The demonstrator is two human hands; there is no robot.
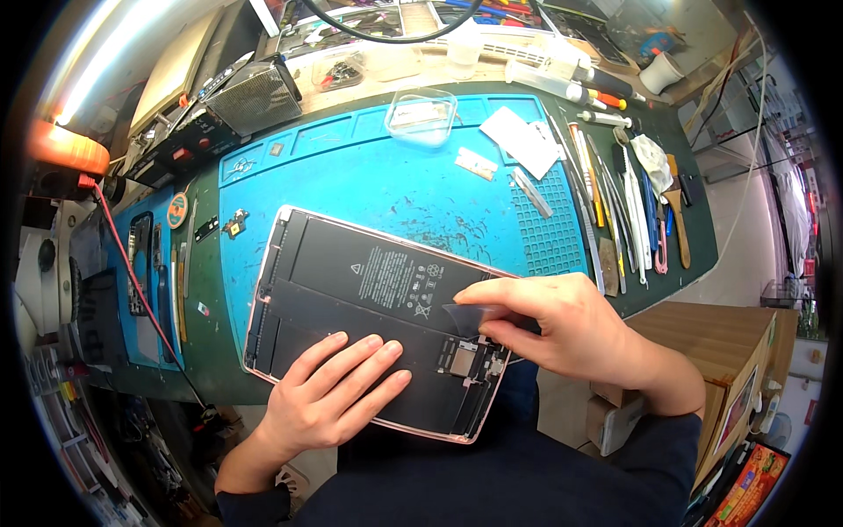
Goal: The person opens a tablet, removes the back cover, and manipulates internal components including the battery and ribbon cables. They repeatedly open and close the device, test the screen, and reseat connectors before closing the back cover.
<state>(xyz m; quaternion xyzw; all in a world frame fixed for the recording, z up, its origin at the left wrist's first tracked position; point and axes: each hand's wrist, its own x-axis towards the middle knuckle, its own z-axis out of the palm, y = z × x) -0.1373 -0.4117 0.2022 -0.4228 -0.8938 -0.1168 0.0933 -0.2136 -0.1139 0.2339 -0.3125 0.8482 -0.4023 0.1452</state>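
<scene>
An opened tablet (342, 303) with a pink metal rim lies tilted at the near edge of the blue work mat (342, 176), its wide black battery cells showing. My left hand (325, 395) rests on the battery's near part, fingers stretched out and slightly apart. Between thumb and fingers, my right hand (562, 325) pinches a thin dark, see-through pick (467, 318) over the tablet's right part. Just below the pick is a small circuit board (463, 358) with a metal shield. The pick's far corner points left; whether it touches the tablet I cannot tell.
A clear plastic box (421, 117) and white paper (520, 140) sit at the mat's far side. Tweezers, brushes (628, 189) and other tools line the right. An opened phone (140, 263) lies left, near a red cable (132, 272). A wooden cabinet (711, 351) stands at the right.
</scene>
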